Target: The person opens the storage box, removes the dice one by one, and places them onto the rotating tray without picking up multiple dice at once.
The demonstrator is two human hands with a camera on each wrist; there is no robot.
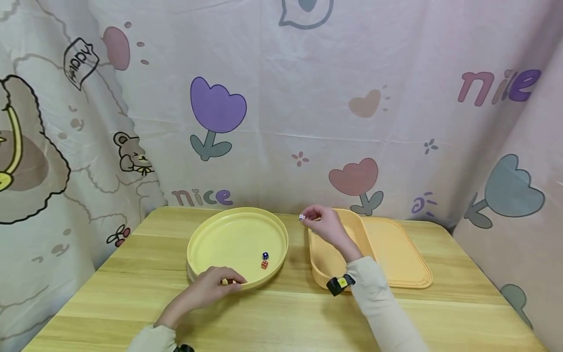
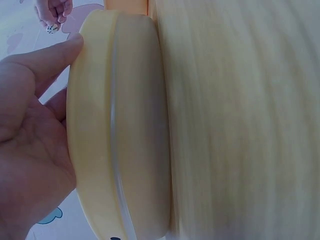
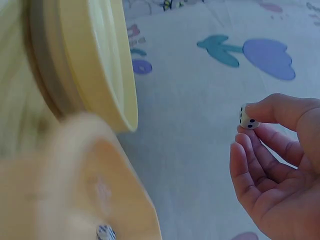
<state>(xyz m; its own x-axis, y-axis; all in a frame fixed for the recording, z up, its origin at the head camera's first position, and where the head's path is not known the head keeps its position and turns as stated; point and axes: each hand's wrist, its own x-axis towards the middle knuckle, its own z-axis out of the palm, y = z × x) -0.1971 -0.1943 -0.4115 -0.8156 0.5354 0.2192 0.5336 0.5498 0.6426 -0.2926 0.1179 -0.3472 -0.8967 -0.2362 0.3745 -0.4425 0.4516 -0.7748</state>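
1. Round tray (image 1: 233, 239): plain yellow.
2. Blue die (image 1: 265, 255): white pips.
3. Red die (image 1: 264, 265): white pips.
4. White die (image 3: 249, 116): black pips.
5. Box (image 1: 323, 259) and flat lid (image 1: 396, 252): light orange.
6. Worktop (image 1: 272, 318): yellowish-brown wood grain.
7. Curtain (image 1: 286, 88): pale, printed with purple, red and grey-blue tulips.
8. Sleeve (image 1: 380, 300): plain cream.
9. Wrist strap (image 1: 335, 287): black, yellow patch.

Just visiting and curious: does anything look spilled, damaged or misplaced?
Nothing stands out: the blue die and red die lie inside the round yellow tray, the right hand pinches a white die, and I see no spill or damage.
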